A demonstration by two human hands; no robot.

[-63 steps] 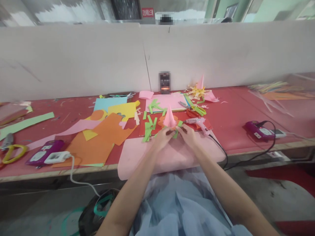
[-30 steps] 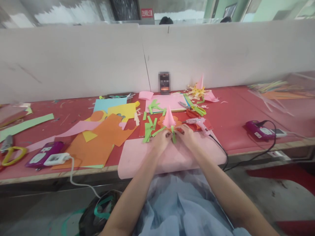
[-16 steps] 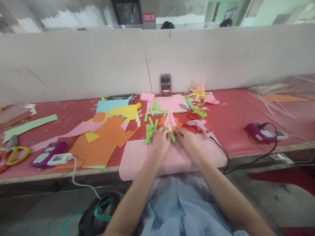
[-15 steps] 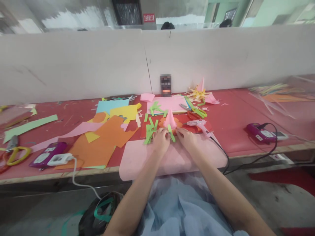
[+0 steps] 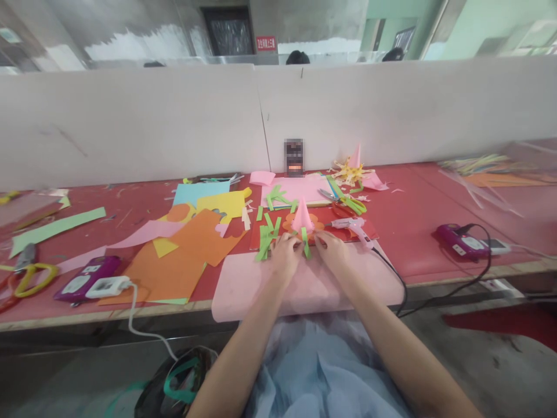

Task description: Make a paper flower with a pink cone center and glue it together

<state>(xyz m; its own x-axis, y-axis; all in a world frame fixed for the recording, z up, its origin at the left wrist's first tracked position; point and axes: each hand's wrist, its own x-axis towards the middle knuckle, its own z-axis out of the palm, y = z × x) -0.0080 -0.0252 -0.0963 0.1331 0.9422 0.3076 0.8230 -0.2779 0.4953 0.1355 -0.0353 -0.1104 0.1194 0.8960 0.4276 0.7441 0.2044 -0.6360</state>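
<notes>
A pink paper cone (image 5: pixel 302 217) stands point-up on an orange paper flower (image 5: pixel 289 222), between and just beyond my hands. A green paper strip (image 5: pixel 306 244) slants down from the flower's front edge. At its left side is my left hand (image 5: pixel 286 251), fingers curled and pinched together; whether they grip anything is hidden. My right hand (image 5: pixel 333 251) lies to the strip's right by the flower's edge, its fingers also bent together, and what they hold does not show. Several loose green strips (image 5: pixel 263 242) lie left of my left hand. A pink glue gun (image 5: pixel 350 224) rests beyond my right hand.
Green-handled scissors (image 5: pixel 352 203) lie behind the glue gun. Orange paper sheets (image 5: pixel 174 267) and a purple device (image 5: pixel 89 278) with a white plug are left. Another purple device (image 5: pixel 463 241) sits right, with a black cord. A white partition (image 5: pixel 174 122) closes the back.
The whole view has shifted slightly downward. My fingers have drawn a little apart around the green strip, which now shows more clearly. The cone and flower stay in place.
</notes>
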